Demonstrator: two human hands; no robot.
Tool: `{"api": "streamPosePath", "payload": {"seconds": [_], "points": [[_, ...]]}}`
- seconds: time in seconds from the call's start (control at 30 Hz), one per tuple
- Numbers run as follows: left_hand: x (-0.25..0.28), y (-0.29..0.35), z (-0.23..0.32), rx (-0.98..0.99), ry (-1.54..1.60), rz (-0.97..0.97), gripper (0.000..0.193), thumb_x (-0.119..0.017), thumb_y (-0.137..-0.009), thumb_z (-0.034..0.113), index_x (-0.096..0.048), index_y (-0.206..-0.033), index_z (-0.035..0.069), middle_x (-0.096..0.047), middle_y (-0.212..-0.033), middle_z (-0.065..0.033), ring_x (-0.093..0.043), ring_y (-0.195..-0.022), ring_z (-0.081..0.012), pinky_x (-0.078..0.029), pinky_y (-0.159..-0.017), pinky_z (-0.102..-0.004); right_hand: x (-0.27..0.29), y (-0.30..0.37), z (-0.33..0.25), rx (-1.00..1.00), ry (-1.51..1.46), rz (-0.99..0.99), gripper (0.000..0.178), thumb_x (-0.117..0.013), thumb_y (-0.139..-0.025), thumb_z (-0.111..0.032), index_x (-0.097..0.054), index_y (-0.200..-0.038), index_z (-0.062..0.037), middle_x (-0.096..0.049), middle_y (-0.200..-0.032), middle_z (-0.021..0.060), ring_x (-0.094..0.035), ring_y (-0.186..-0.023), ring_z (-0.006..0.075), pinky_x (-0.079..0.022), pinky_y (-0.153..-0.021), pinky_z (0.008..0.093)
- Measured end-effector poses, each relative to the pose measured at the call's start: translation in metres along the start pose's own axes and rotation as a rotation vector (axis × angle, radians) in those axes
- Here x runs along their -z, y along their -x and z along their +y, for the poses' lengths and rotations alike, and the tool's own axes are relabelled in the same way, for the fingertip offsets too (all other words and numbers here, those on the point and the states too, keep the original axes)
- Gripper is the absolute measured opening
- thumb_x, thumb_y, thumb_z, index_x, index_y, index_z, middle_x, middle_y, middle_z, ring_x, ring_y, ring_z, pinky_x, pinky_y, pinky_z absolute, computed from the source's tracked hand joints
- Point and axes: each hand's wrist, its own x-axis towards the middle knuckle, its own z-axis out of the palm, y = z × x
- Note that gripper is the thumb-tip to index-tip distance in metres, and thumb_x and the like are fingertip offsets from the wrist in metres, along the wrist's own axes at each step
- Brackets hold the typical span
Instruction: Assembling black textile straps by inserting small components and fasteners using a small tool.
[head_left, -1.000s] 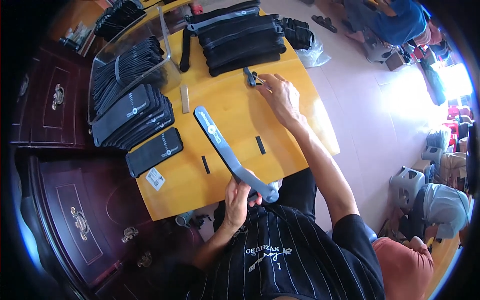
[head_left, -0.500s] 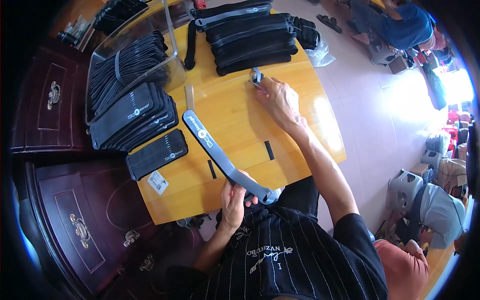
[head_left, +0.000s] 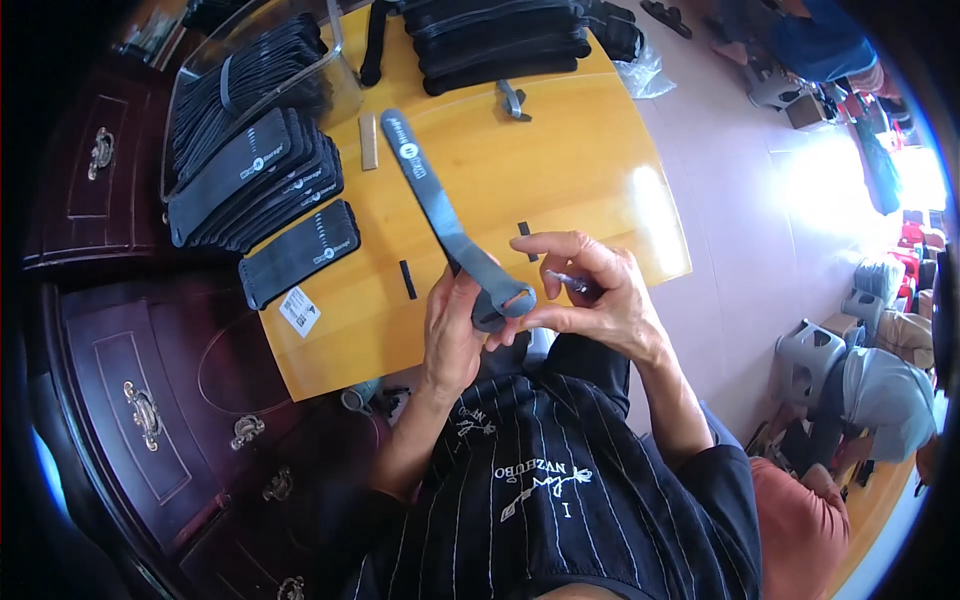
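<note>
The grey strap [head_left: 445, 215] was grasped close to its near end by the left hand [head_left: 455, 330], its far end pointed to the far left above the surface [head_left: 580, 170]. A small tool [head_left: 570, 283] was clasped in the right hand [head_left: 615, 300], whose thumb was held beside the strap's rounded near end; whether contact was made could not be told. Farther off, a small grey loop [head_left: 512, 100] was set near a black stack [head_left: 500, 45]; a white label [head_left: 299, 312] was seen at the left.
</note>
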Motion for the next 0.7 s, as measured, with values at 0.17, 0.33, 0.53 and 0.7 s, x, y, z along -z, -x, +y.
{"api": "streamPosePath", "payload": {"seconds": [0.17, 0.33, 0.53, 0.7], "points": [[-0.016, 0.005, 0.0, 0.132, -0.023, -0.165, 0.042, -0.039, -0.097, 0.047, -0.049, -0.099, 0.007, -0.055, -0.064, -0.007, -0.049, -0.044, -0.0119, -0.031, -0.035, -0.0199, -0.002, -0.004, -0.004, 0.108, 0.127, 0.072, 0.023, -0.072, -0.078, -0.013, -0.068, -0.099, -0.0063, -0.059, -0.074, 0.0054, -0.056, -0.064, 0.0128, -0.044, -0.055, 0.0269], [-0.028, 0.016, -0.002, 0.275, -0.138, -0.178, 0.039, -0.036, -0.098, 0.046, -0.045, -0.088, 0.009, -0.052, -0.058, -0.0059, -0.045, -0.039, -0.0112, -0.027, -0.033, -0.0189, 0.005, -0.002, 0.004, 0.183, 0.119, 0.18, 0.024, -0.077, -0.075, -0.02, -0.068, -0.09, -0.0034, -0.051, -0.065, 0.0028, -0.05, -0.057, 0.0129, -0.038, -0.052, 0.0282], [-0.017, 0.023, -0.013, 0.304, -0.119, -0.16, 0.038, -0.037, -0.098, 0.045, -0.046, -0.09, 0.009, -0.05, -0.056, -0.0046, -0.043, -0.038, -0.0098, -0.026, -0.033, -0.0182, 0.015, 0.005, 0.0, 0.02, 0.125, -0.013, 0.023, -0.075, -0.076, -0.018, -0.068, -0.094, -0.0057, -0.055, -0.068, 0.0025, -0.052, -0.058, 0.012, -0.04, -0.053, 0.0277], [-0.004, 0.005, -0.006, 0.106, -0.41, 0.108, 0.036, -0.04, -0.098, 0.045, -0.046, -0.101, 0.01, -0.049, -0.057, -0.0017, -0.042, -0.039, -0.0067, -0.026, -0.033, -0.017, 0.027, 0.009, 0.015, -0.131, 0.077, -0.019, 0.026, -0.067, -0.084, -0.019, -0.067, -0.106, -0.007, -0.064, -0.08, 0.003, -0.056, -0.066, 0.0099, -0.046, -0.061, 0.0254]]}}
